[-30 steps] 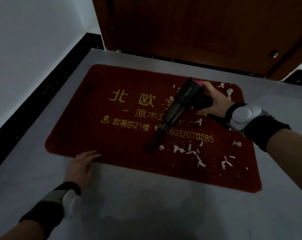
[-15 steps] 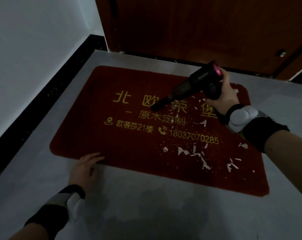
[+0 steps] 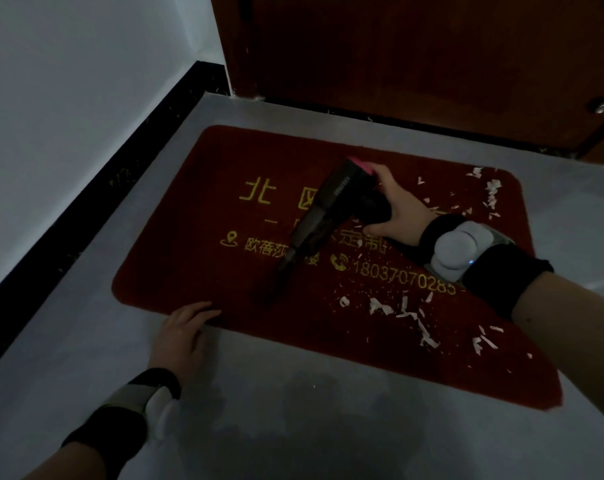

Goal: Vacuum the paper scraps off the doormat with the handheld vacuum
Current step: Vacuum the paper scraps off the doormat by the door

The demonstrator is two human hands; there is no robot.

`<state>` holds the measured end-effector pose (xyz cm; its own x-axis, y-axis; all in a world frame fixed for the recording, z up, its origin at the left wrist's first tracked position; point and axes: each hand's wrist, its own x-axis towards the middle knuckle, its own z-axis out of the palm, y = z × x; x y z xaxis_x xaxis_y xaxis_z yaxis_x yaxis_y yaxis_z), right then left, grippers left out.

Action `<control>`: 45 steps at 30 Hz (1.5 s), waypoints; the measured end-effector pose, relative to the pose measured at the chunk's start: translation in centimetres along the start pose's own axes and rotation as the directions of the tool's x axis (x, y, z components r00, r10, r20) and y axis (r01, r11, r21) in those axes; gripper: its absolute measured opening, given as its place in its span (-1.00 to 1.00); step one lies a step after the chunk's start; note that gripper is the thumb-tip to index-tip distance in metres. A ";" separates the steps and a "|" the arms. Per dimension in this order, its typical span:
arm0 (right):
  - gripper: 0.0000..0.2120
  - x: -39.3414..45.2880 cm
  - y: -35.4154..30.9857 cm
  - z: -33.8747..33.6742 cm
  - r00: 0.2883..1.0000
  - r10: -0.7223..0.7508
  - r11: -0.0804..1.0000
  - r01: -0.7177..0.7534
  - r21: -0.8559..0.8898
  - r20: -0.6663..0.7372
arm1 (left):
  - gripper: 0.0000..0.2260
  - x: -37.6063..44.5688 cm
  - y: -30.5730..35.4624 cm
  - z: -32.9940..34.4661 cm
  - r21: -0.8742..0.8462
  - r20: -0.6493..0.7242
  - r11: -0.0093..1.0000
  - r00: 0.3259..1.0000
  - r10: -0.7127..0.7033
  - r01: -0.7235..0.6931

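Note:
A red doormat [image 3: 196, 216] with yellow lettering lies on the grey floor in front of a door. My right hand [image 3: 395, 211] grips the handle of a black handheld vacuum [image 3: 328, 206] with a pink rear end. Its nozzle points down and left, the tip low over the mat near the front left. White paper scraps [image 3: 411, 315] lie scattered on the mat's front right, and more paper scraps [image 3: 490, 192] sit at its far right corner. My left hand [image 3: 182, 330] rests flat on the mat's front edge.
A dark wooden door [image 3: 414, 53] stands right behind the mat. A white wall [image 3: 68, 81] with a black skirting board [image 3: 86, 209] runs along the left. Grey floor [image 3: 293, 427] stretches in front of the mat.
The vacuum swung from the mat's far middle back down and left, its nozzle now near the front left part. My left hand stayed on the mat's front edge.

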<state>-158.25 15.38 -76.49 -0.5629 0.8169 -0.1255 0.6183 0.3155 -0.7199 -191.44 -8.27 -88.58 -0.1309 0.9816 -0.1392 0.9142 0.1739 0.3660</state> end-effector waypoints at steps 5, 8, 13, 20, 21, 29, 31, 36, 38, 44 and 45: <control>-0.08 2.1 -0.5 -0.1 0.984 0.059 0.995 -0.071 -0.066 -0.168 | -0.57 -0.2 -0.2 -0.1 0.017 0.005 1.000 1.000 0.019 -0.019; -0.10 3.8 -0.8 0.5 0.931 0.128 0.984 -0.163 -0.075 -0.342 | -0.57 -0.7 -0.3 0.0 0.004 0.002 1.000 1.000 0.031 -0.031; -0.08 7.6 -1.6 1.2 0.831 0.169 0.969 -0.239 -0.066 -0.530 | -0.56 0.6 -0.9 -0.2 -0.074 -0.053 0.997 0.999 0.010 -0.013; -0.12 13.1 -4.2 3.1 0.754 0.286 0.932 -0.361 -0.009 -0.592 | -0.55 2.7 -2.1 -1.6 -0.064 -0.044 0.994 0.995 -0.086 0.083; -0.12 14.1 -4.6 3.6 0.750 0.301 0.931 -0.365 0.010 -0.588 | -0.55 2.6 -2.5 -2.0 -0.052 -0.033 0.995 0.996 -0.086 0.084; -0.07 17.9 -7.0 8.0 0.698 0.397 0.902 -0.415 0.115 -0.596 | -0.46 -1.6 -6.1 -4.1 -0.034 0.033 0.980 0.981 -0.193 0.194; -0.07 18.3 -7.8 9.8 0.718 0.387 0.912 -0.390 0.125 -0.578 | -0.49 -2.7 -7.0 -4.4 -0.028 0.024 0.976 0.977 -0.214 0.214; -0.07 18.5 -10.5 12.7 0.815 0.278 0.957 -0.279 0.075 -0.508 | -0.50 -3.9 -7.3 -4.8 -0.022 0.029 0.971 0.971 -0.239 0.239; -0.06 18.3 -11.8 13.7 0.861 0.201 0.977 -0.212 0.030 -0.467 | -0.50 -3.8 -7.3 -4.8 -0.005 0.044 0.970 0.969 -0.244 0.245; -0.04 15.8 -15.1 17.3 0.982 -0.030 0.997 0.017 -0.071 -0.185 | -0.48 -4.3 -6.9 -4.7 0.018 0.028 0.969 0.968 -0.248 0.247; -0.04 15.2 -15.3 17.8 0.982 -0.077 0.994 0.062 -0.093 -0.171 | -0.49 -4.4 -6.9 -4.8 0.023 0.025 0.970 0.970 -0.243 0.242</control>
<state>-186.05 14.41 -79.48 -0.5070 0.8605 0.0488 0.6307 0.4090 -0.6595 -199.03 -13.42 -86.10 -0.3393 0.9078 -0.2464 0.8640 0.4044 0.3001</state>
